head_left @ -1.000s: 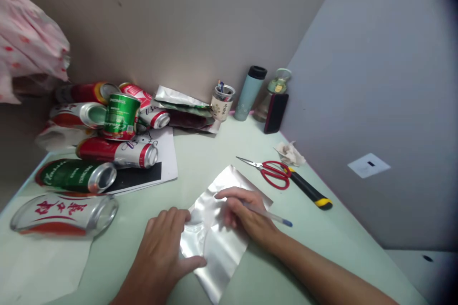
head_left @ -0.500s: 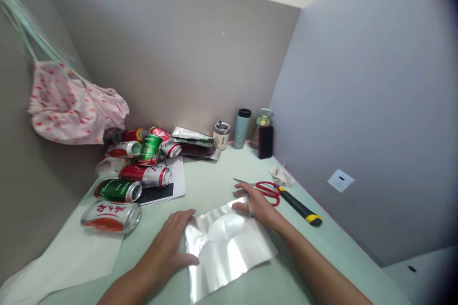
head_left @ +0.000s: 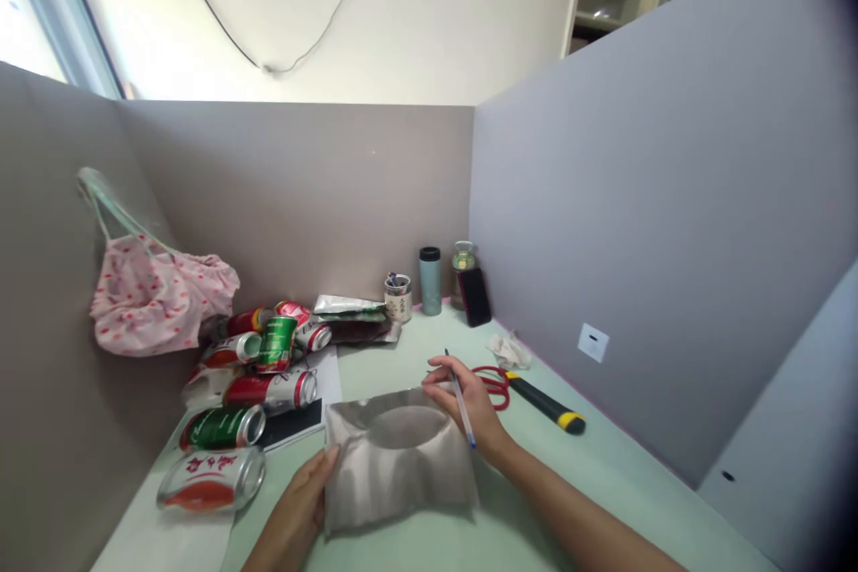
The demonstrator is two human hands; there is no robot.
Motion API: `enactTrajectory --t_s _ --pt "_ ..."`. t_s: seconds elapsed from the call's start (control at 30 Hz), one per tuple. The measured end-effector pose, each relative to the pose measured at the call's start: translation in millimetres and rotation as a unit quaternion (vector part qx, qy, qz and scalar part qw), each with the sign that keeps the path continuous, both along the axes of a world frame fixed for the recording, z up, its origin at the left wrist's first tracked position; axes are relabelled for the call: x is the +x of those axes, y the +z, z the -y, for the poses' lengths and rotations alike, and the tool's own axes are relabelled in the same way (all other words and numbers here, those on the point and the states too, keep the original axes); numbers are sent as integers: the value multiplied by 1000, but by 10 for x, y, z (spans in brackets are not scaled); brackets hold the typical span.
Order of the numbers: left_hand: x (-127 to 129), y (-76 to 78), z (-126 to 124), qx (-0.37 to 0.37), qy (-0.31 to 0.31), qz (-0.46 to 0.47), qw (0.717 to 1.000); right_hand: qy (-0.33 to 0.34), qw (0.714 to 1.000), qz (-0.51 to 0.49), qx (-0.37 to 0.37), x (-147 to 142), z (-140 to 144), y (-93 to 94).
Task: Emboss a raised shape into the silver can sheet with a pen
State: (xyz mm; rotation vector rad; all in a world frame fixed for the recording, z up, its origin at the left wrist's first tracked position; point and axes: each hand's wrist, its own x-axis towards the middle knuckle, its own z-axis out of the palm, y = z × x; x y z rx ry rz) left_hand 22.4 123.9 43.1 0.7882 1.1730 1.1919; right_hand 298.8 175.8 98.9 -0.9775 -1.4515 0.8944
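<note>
A thin silver metal sheet [head_left: 402,474], slightly wavy and with a faint oval outline across its upper part, is held tilted above the table. My left hand [head_left: 301,496] grips its left edge, the fingers partly hidden. My right hand [head_left: 473,402] is at the sheet's upper right corner, thumb and fingertips closed near the edge. A ballpoint pen [head_left: 462,407] with a blue end lies across that hand, held by the fingers. Just beyond it are red-handled scissors [head_left: 497,389], their blades hidden behind my hand, and a black-and-yellow utility knife [head_left: 546,402].
Several drink cans [head_left: 221,429] lie piled at left, partly on paper [head_left: 328,375]. Silver pouches [head_left: 355,331], a pen cup [head_left: 398,299], a blue tumbler [head_left: 430,281], a glass jar [head_left: 462,261] and a phone [head_left: 475,297] stand behind. Crumpled tissue [head_left: 509,350] lies right; a pink dotted cloth bag [head_left: 151,295] hangs left.
The sheet has been raised and tilted towards me; its glare is gone. My left hand has closed on its edge. The pen now shows fully in my right hand. The view has tipped upward.
</note>
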Motion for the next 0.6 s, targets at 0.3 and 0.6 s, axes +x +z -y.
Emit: enactTrajectory --t_s 0.3,0.6 --pt "103 134 50 -27 53 103 993 -26 999 -19 -17 -21 102 78" --pt "138 285 115 -100 67 83 989 -73 975 -105 -182 -124 82 -163"
